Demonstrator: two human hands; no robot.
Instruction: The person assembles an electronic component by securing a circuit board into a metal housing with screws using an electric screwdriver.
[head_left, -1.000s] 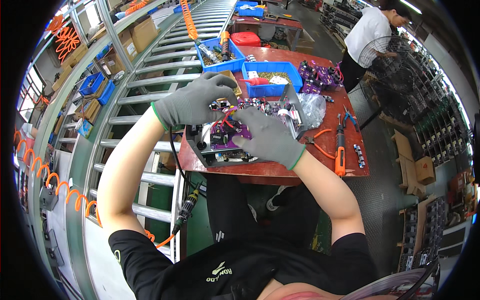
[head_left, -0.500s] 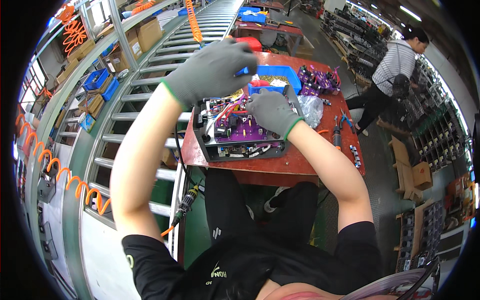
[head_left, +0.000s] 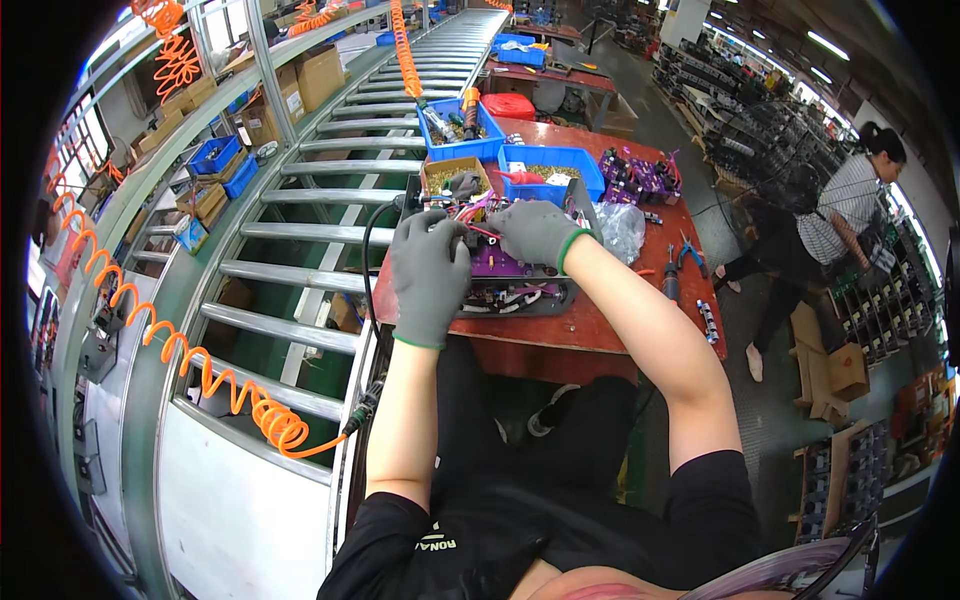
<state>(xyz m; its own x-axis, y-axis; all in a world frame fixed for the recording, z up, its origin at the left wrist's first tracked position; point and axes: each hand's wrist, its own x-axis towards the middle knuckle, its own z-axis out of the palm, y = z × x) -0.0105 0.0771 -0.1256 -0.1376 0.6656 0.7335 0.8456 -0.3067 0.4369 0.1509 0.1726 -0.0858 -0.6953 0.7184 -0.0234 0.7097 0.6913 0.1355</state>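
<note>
An open dark metal chassis (head_left: 556,302) stands at the near edge of the red table, holding a purple circuit board (head_left: 497,263) and red, white and other coloured wires. My right hand (head_left: 540,236), in a grey glove, reaches in from the right. Its fingers are closed on a red wire (head_left: 482,233) above the board. At the chassis's left side is my left hand (head_left: 430,275), also in a grey glove, palm down with the fingers bent together. Whatever those fingertips hold is hidden. A black cable (head_left: 369,262) curves down beside the left hand.
Behind the chassis stand blue bins (head_left: 552,160) of small parts and a cardboard box (head_left: 455,172). Purple boards (head_left: 640,175), a clear plastic bag (head_left: 622,232) and blue-handled pliers (head_left: 690,254) lie right. A roller conveyor (head_left: 290,270) runs along the left, with an orange coiled hose (head_left: 230,390). A person walks far right.
My left hand has come down from above the bins to the chassis's left side. The right hand stays over the wires. The person at right has moved farther right.
</note>
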